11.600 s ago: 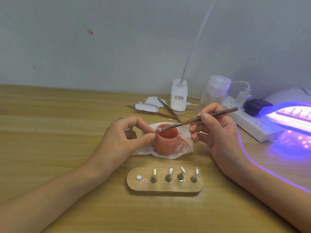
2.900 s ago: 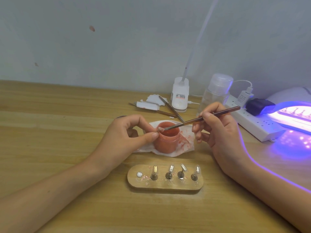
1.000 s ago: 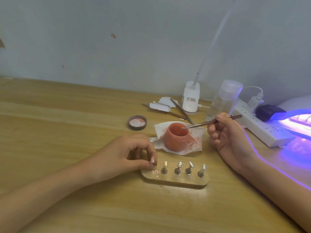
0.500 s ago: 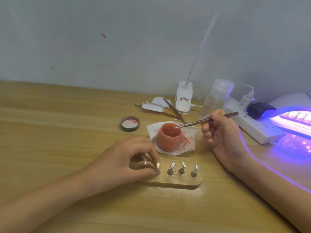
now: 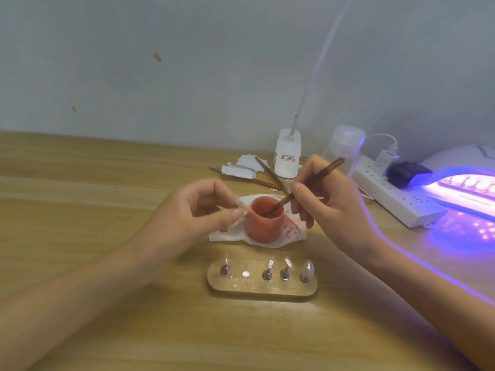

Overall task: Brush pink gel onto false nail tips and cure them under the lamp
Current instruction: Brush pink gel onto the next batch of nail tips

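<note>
While the right hand (image 5: pixel 329 210) grips the brush (image 5: pixel 312 179) pen-style, its bristle end is down inside the open pink gel jar (image 5: pixel 263 223). Left hand (image 5: pixel 192 223) pinches one nail tip (image 5: pixel 239 212) between thumb and forefinger, in the air just left of the jar rim. It's blurred; probably on its metal peg, can't confirm.

Jar sits on a white tissue (image 5: pixel 225 235), smeared pink on the right side. Wooden holder (image 5: pixel 262 290) lies on the near side, apart from the tissue. Four pegs with clear tips stand in it; second slot from left shows only a bare round metal disc (image 5: pixel 245 273).

Writing: one label, on the white lamp base (image 5: pixel 288 167) at the wall. Red line over black lines, too small to read.

Edges/room:
- Curing lamp (image 5: pixel 466 159) is cut by the right frame edge, glowing purple, with a rack of tips inside.
- Power strip (image 5: pixel 396 202) runs from it back toward the clear bottle (image 5: pixel 347 143), carrying a white charger (image 5: pixel 384 159) and a black plug (image 5: pixel 408 174). Right hand is close in front of the bottle; tight there.
- Spare tools (image 5: pixel 270 174) and white pads (image 5: pixel 247 163) lie behind the jar.
- Widest free room: table (image 5: pixel 80 215) left of the left forearm, bare wood to the frame edge. Table's front edge is out of view.
</note>
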A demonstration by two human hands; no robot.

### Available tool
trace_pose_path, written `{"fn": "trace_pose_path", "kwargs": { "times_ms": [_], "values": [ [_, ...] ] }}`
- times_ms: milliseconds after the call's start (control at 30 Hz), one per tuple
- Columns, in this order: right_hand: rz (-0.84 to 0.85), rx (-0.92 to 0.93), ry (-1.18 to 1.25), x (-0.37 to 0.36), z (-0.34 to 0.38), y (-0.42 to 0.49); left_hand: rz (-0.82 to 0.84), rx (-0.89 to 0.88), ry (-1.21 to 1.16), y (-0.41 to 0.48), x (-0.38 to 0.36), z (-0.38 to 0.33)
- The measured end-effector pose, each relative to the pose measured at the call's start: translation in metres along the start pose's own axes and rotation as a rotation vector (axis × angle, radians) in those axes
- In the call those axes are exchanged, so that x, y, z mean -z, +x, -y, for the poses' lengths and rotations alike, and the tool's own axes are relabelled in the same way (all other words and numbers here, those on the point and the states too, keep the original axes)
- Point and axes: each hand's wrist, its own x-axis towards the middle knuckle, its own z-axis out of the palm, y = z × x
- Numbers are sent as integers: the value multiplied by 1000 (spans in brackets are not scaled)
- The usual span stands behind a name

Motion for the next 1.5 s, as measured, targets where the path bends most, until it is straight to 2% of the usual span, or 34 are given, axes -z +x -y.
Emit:
{"fn": "trace_pose_path", "kwargs": {
  "times_ms": [133, 367, 533, 633, 1133, 1333, 1500],
  "values": [
    [-72, -31, 108, 1, -1, 0, -94, 20, -72, 22, -4, 1],
    [-291, -173, 434, 9, -12, -5, -211, -27, 66, 27, -7, 26],
    [-357, -346, 593, 5, -22, -10, -187, -44, 128, 25, -5, 31],
    [-340, -349, 631, 4, -23, -10, -152, -55, 144, 25, -6, 33],
    [-200, -242, 579, -1, -18, -11, -125, -64, 158, 23, -5, 35],
    [-258, -250, 546, 1, -21, -11, -125, -70, 162, 24, -7, 33],
    [-216, -224, 515, -2, -20, -12, -134, -75, 167, 24, -7, 33]
  ]
}}
